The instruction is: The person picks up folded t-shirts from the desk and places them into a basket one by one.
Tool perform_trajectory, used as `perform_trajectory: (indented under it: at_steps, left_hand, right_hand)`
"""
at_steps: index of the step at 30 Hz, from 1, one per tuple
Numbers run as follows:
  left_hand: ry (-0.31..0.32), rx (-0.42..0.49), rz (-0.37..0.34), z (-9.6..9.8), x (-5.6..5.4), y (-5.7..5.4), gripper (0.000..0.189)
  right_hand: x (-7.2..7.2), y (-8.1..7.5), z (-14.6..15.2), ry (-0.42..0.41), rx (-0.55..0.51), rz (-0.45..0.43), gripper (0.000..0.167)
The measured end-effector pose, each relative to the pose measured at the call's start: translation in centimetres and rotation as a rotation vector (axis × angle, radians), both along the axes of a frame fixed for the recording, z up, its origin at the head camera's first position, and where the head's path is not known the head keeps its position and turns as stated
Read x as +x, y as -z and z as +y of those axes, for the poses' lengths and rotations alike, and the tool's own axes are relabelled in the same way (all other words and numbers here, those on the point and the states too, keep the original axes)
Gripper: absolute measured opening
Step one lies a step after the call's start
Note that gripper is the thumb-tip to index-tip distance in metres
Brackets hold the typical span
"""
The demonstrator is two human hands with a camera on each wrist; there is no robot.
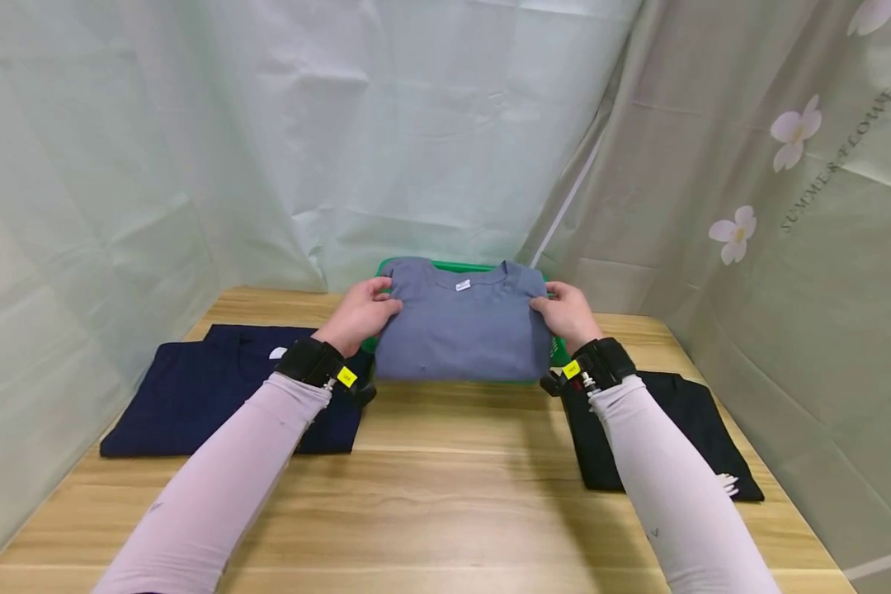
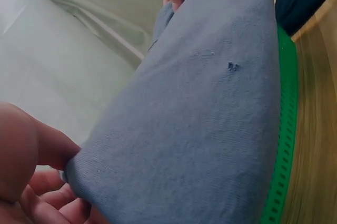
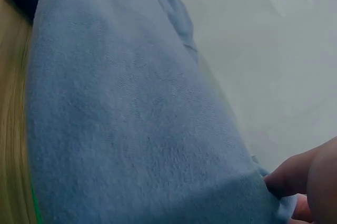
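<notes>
A folded grey-blue T-shirt (image 1: 464,330), its neckline and white label facing up, is held between my two hands. It overlaps a green basket (image 1: 460,266) in the head view, hiding most of it. My left hand (image 1: 361,313) pinches the shirt's left edge, thumb on top and fingers beneath. On the opposite edge my right hand (image 1: 568,313) grips the cloth the same way, its thumb (image 3: 289,175) pressing the top. The left wrist view shows a small dark mark on the shirt and the basket's perforated green wall (image 2: 284,129) below it.
A folded navy shirt (image 1: 186,396) lies on the wooden table (image 1: 431,495) at the left, partly under my left forearm. At the right is a folded black garment (image 1: 683,421) with a white print, partly behind my right forearm. Curtains (image 1: 431,124) hang behind and at both sides.
</notes>
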State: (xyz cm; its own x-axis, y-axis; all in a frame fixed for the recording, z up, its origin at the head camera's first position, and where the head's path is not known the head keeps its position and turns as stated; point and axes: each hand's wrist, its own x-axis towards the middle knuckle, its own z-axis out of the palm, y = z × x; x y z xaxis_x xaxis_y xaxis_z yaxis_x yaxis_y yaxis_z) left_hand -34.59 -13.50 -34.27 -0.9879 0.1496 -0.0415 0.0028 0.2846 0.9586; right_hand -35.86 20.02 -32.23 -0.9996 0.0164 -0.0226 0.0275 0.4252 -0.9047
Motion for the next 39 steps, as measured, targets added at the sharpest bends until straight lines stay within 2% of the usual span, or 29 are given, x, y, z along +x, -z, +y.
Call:
perform_trajectory:
  at_steps: [5,11,15,19,23,26,33,39]
  left_hand:
    - [-0.03,-0.004,0.044,0.2,-0.8,-0.1,0.07]
    - [-0.062,-0.001,0.061,0.5,-1.9,0.0,0.068]
    - [-0.097,0.046,0.058,1.0,-2.9,-0.1,0.065]
    - [-0.132,0.139,0.01,1.6,-3.6,-0.4,0.064]
    - [-0.137,0.242,-0.043,2.0,-4.0,-0.4,0.066]
    - [-0.129,0.286,-0.066,2.2,-4.2,-0.4,0.067]
    - [-0.142,0.286,-0.061,2.4,-4.4,0.0,0.068]
    - [-0.131,0.253,-0.083,2.2,-4.4,0.3,0.066]
  right_hand:
    - [-0.8,0.0,-0.5,0.02,0.021,0.02,0.054]
    - [-1.6,0.0,-0.8,0.034,0.03,0.024,0.054]
    - [-2.3,0.2,-0.9,0.048,-0.014,0.024,0.053]
    - [-2.9,0.5,-0.9,0.082,-0.071,0.029,0.052]
    - [-3.5,0.9,-0.7,0.112,-0.116,0.015,0.051]
    - [-3.8,1.2,-0.6,0.124,-0.132,0.002,0.052]
    - [-4.0,1.6,-0.5,0.114,-0.174,-0.023,0.054]
    - [-3.4,1.7,-0.6,0.107,-0.159,-0.039,0.055]
